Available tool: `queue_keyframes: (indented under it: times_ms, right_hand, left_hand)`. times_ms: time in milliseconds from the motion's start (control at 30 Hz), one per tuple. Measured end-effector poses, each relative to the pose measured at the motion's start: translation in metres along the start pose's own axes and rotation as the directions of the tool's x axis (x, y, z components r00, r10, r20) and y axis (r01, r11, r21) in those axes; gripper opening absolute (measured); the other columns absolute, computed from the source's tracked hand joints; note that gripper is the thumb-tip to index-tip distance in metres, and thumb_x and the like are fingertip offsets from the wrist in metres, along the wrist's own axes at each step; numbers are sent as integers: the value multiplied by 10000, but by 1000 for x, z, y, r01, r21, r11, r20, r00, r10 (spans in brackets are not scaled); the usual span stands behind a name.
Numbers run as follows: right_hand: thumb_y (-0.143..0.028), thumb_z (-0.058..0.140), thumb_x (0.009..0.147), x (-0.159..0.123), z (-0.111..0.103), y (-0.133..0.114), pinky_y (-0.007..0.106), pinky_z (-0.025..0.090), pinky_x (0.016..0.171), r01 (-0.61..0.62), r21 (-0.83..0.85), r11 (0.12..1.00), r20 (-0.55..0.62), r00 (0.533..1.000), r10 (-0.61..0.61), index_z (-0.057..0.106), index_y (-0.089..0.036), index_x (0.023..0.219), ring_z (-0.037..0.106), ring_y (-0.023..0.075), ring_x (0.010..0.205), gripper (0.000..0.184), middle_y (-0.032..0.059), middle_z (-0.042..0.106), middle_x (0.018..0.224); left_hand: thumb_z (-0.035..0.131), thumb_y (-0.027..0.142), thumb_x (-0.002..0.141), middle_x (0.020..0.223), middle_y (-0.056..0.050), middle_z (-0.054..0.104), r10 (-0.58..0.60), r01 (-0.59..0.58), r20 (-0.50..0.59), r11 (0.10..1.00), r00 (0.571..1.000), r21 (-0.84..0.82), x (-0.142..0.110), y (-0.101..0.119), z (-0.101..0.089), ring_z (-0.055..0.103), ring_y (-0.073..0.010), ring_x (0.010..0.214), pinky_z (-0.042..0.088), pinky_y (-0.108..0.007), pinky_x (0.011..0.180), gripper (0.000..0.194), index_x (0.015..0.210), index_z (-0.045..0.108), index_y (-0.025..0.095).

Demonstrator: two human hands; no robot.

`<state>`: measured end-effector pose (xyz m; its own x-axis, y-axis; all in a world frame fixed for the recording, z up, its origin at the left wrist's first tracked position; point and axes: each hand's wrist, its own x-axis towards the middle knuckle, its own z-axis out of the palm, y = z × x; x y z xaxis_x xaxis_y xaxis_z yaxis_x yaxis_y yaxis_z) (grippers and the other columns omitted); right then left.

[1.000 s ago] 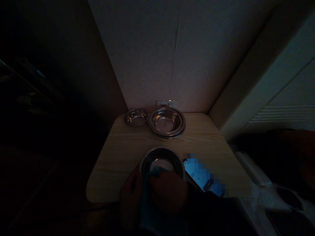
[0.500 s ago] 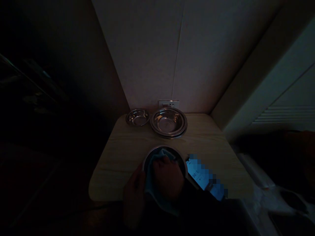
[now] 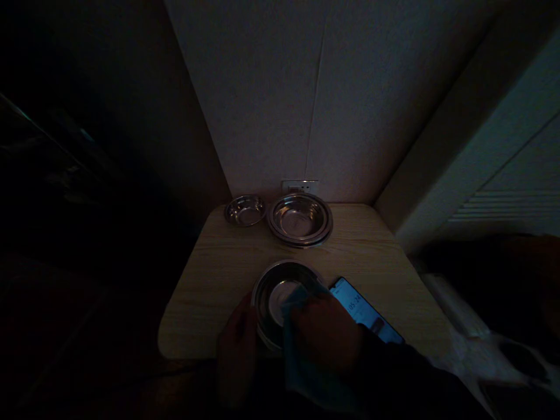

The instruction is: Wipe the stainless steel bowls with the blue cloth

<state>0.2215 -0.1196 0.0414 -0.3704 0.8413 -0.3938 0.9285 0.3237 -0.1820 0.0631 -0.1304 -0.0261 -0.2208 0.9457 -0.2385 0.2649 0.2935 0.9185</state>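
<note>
A round steel bowl (image 3: 268,284) sits near the front edge of the small wooden table. My left hand (image 3: 237,344) grips its left rim, with the fingers partly lost in the dark. Bunched in my right hand (image 3: 326,329) is a blue cloth (image 3: 294,306), pressed against the right inner side of the bowl. The cloth's loose end hangs down over the table's front edge. Part of the bowl's right side is hidden behind the cloth and hand.
Several nested steel bowls (image 3: 300,223) stand at the back, with a smaller steel bowl (image 3: 245,211) to their left. A lit phone (image 3: 365,312) lies right of my right hand. Behind the table (image 3: 205,274) is a wall with a socket (image 3: 300,186). The room is dim.
My right hand and the cloth have moved from the middle of the bowl to its right side, uncovering the bowl's bottom. My left hand stays at the left rim.
</note>
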Motion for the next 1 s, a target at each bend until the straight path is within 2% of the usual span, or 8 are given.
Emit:
queue_keyframes:
  times_ms: [133,300,500,567,667,800,900,1000]
  right_hand:
    - [-119,356,880,5,-2,-6,393,388,864,-119,5,993,-58,991,119,656,-91,951,596,263,970,309,156,672,958]
    - [-118,339,896,25,6,-11,381,386,894,-100,44,994,-162,981,105,617,-103,1058,539,251,1058,322,155,601,1110]
    - [-175,421,860,39,17,-11,328,428,851,198,92,976,-229,958,-173,635,-130,1003,541,215,1022,261,111,610,1074]
    - [-187,464,827,35,18,-4,304,436,828,307,117,945,-205,938,-279,647,-144,982,555,204,998,243,90,628,1056]
    - [-194,488,801,25,16,7,284,446,773,364,159,918,-120,930,-348,668,-169,935,582,195,946,226,70,654,1003]
    - [-202,482,805,17,17,10,279,445,766,355,185,916,-80,935,-346,673,-170,903,595,193,918,216,65,664,963]
    - [-194,475,813,21,22,2,299,429,845,344,163,925,-164,934,-319,654,-142,945,575,206,973,228,77,650,1001]
    - [-191,441,850,28,26,-9,347,392,927,265,124,956,-261,938,-226,625,-119,1021,534,225,1053,261,98,617,1101]
  left_hand:
    - [471,433,821,1201,-58,633,-21,21,2,999,1000,-27,0,1,1,563,-221,1124,423,-341,971,438,1171,601,205]
    - [485,384,812,1179,-77,644,-38,37,-23,999,999,-15,-1,8,3,577,-237,1110,460,-330,929,410,1131,631,172]
    - [467,365,820,1210,-83,624,-31,33,-49,999,998,39,1,7,0,550,-232,1145,414,-332,978,422,1155,614,155]
    - [451,378,829,1203,-81,629,-45,48,-49,998,998,50,1,6,-1,561,-229,1128,423,-334,966,436,1178,597,162]
    - [445,415,832,1195,-68,634,-67,68,-43,997,997,31,0,4,-1,567,-227,1114,423,-344,962,444,1188,587,191]
    - [459,431,824,1200,-51,632,-53,53,-16,999,998,-6,0,1,1,557,-227,1123,405,-358,979,431,1172,595,216]
    - [469,417,819,1186,-57,640,-61,61,-5,998,998,-4,1,1,0,568,-228,1112,412,-356,975,424,1159,607,204]
    - [479,392,812,1190,-72,638,-47,47,-20,999,999,19,3,3,-2,562,-232,1124,409,-349,980,413,1133,625,178]
